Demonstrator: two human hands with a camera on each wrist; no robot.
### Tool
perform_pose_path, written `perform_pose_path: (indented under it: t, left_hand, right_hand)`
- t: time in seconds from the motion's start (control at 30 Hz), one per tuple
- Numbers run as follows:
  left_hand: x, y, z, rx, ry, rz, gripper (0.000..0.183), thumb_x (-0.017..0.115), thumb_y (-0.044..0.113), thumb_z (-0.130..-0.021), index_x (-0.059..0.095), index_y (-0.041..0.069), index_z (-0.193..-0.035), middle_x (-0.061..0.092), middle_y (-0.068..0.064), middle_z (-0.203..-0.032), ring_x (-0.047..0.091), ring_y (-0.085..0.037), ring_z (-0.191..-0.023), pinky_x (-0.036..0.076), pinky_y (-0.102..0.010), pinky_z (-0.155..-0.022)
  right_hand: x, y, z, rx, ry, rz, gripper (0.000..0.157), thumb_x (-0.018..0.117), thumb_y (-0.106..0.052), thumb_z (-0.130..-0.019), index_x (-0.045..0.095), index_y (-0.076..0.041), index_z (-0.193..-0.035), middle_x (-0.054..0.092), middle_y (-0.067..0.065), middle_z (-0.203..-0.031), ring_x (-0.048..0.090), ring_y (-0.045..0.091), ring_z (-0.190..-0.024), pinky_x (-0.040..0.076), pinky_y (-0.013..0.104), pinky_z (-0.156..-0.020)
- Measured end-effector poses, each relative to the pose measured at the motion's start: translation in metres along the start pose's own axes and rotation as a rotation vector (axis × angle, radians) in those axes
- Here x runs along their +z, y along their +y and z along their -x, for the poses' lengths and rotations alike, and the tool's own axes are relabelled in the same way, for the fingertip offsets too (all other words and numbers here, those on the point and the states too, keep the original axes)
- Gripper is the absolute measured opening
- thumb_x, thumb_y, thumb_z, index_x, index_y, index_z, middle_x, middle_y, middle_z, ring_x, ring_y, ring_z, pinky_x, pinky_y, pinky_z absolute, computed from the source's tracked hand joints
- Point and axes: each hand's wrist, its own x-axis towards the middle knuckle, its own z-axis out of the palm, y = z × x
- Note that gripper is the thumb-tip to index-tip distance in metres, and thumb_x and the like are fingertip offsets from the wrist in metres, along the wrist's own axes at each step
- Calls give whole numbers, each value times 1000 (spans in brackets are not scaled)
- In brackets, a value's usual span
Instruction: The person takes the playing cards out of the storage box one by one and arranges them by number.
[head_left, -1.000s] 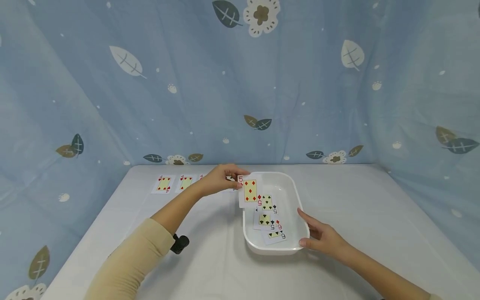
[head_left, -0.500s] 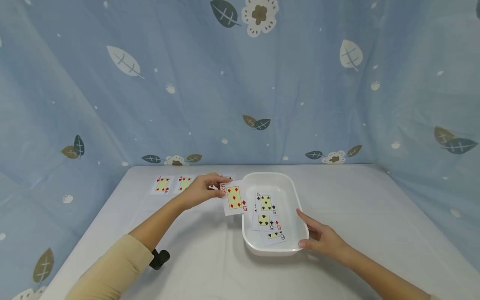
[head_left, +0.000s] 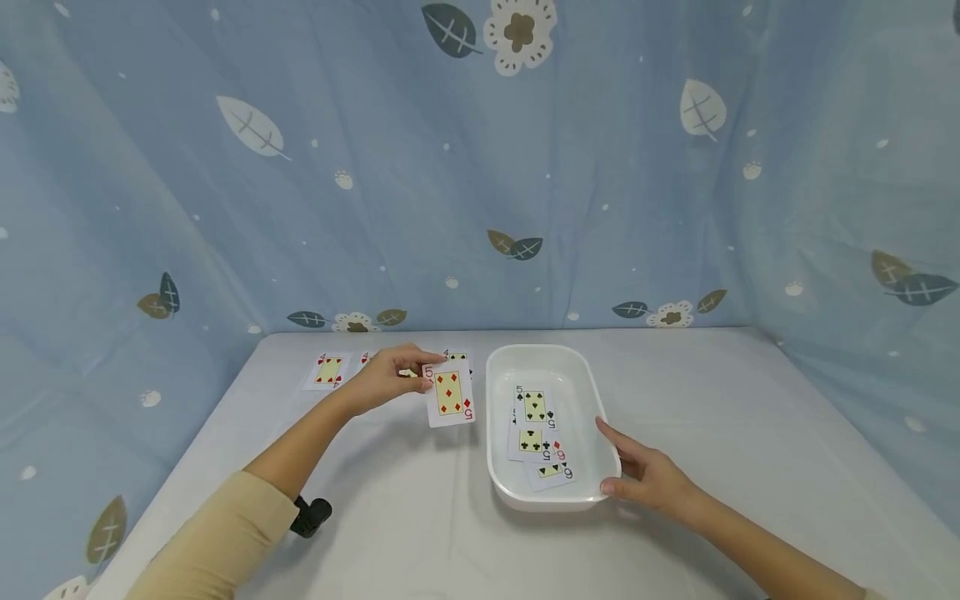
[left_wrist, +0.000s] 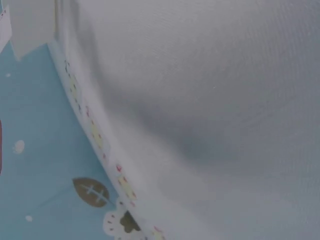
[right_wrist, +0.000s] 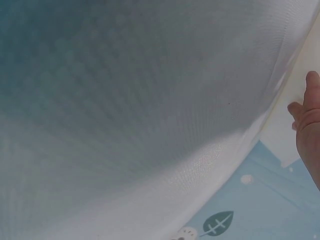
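My left hand (head_left: 386, 379) pinches a five of diamonds (head_left: 450, 396) by its left edge, face toward me. The card hangs left of a white plastic basin (head_left: 540, 503) and overlaps a black four (head_left: 459, 358) behind it in the head view. My right hand (head_left: 652, 479) grips the basin's right side near the front corner, thumb on the rim. Inside the basin lie several cards, among them a black five (head_left: 535, 406) and a five of clubs (head_left: 531, 442) that partly overlap. In the right wrist view, my right hand's fingers touch the basin's pale wall (right_wrist: 282, 145).
A row of fours lies along the table's back left, starting with a red four (head_left: 328, 371); my left hand partly hides it. A white cloth (head_left: 450, 542) covers the table. Behind it hangs a blue patterned curtain (head_left: 375, 208). A black wrist camera (head_left: 310, 517) sits by my left sleeve.
My left hand has carried the five of diamonds leftward, from over the basin's left rim to beside the basin. My right hand and the basin stay in place.
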Motion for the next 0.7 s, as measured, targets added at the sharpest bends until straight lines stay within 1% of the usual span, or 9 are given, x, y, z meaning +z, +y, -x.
perform_pose_path:
  t: [0.13, 0.27, 0.33, 0.37, 0.4, 0.57, 0.6, 0.7]
  left_hand:
    - [2, -7, -1, 12, -10, -52, 37, 67, 16, -82, 61, 21, -118, 56, -3, -96, 52, -20, -87, 49, -35, -69]
    - [4, -15, -3, 36, -15, -93, 37, 68, 16, -81, 62, 20, -116, 57, -2, -92, 52, -19, -84, 49, -32, -67]
    - [6, -20, -5, 41, -16, -107, 37, 68, 15, -80, 62, 20, -116, 57, -2, -91, 53, -18, -84, 49, -32, -67]
    - [7, -22, -6, 45, -20, -120, 37, 68, 15, -80, 62, 19, -117, 57, -2, -90, 53, -17, -83, 48, -31, -71]
    - [8, -24, -7, 45, -27, -126, 37, 68, 14, -81, 62, 18, -117, 58, -2, -89, 53, -17, -83, 48, -31, -71]
    - [12, -33, -12, 17, -56, -131, 37, 64, 9, -83, 61, 14, -119, 57, -2, -90, 52, -16, -82, 47, -31, -71]
    - [12, -34, -13, 8, -54, -126, 36, 64, 8, -83, 61, 14, -119, 57, -3, -91, 51, -17, -83, 47, -31, -68]
    - [15, -38, -15, -8, -29, -136, 36, 65, 8, -82, 61, 14, -118, 57, -2, -91, 51, -17, -83, 46, -29, -66]
  right_hand:
    - [0, -1, 0, -7, -3, -3, 79, 70, -13, -79, 25, -6, -143, 26, 30, -141, 49, 45, -113, 52, 29, -79]
    - [0, -1, -1, -15, -7, 0, 78, 70, -14, -79, 26, -6, -143, 27, 30, -141, 49, 45, -114, 52, 28, -79]
    - [-1, 0, -1, -15, -5, 3, 78, 70, -14, -79, 26, -6, -143, 27, 30, -141, 49, 44, -114, 52, 28, -79]
    - [-1, 0, -1, -17, -6, 8, 78, 69, -14, -79, 26, -6, -143, 27, 30, -141, 49, 44, -113, 52, 28, -79]
    - [-1, 1, -1, -16, -5, 10, 78, 70, -14, -79, 26, -5, -143, 27, 30, -141, 49, 44, -113, 52, 28, -79]
    - [-2, 3, -1, -30, -10, -3, 78, 69, -12, -79, 25, -3, -142, 27, 32, -140, 49, 46, -112, 52, 28, -79]
    - [-2, 3, -1, -34, -12, -11, 78, 69, -12, -79, 25, -2, -142, 27, 32, -140, 49, 46, -112, 52, 28, -79]
    - [-2, 4, -1, -38, -13, -32, 78, 69, -10, -79, 25, -2, -142, 27, 33, -140, 48, 47, -112, 52, 28, -79]
